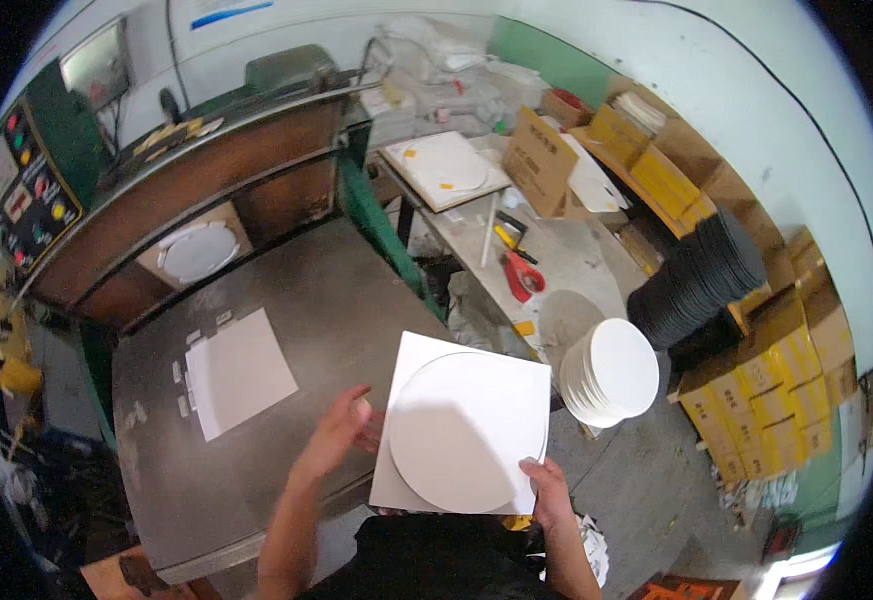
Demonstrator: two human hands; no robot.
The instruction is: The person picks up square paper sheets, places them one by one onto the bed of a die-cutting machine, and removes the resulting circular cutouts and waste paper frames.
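Observation:
In front of my body is a square white board with a round white disc lying on it. The disc covers most of the board's face. My right hand grips the lower right edge, thumb on top and the other fingers hidden underneath. Beside the left edge is my left hand, its fingers apart and nothing seen in it; whether the fingertips touch the board I cannot tell. To the left, a white square sheet lies on the grey metal machine bed, with small pale blocks along its left side.
Behind the bed stands a machine plate with a round white piece mounted on it; a control panel is far left. Rightward are a stack of white discs, a tape dispenser on a table, black discs and cartons.

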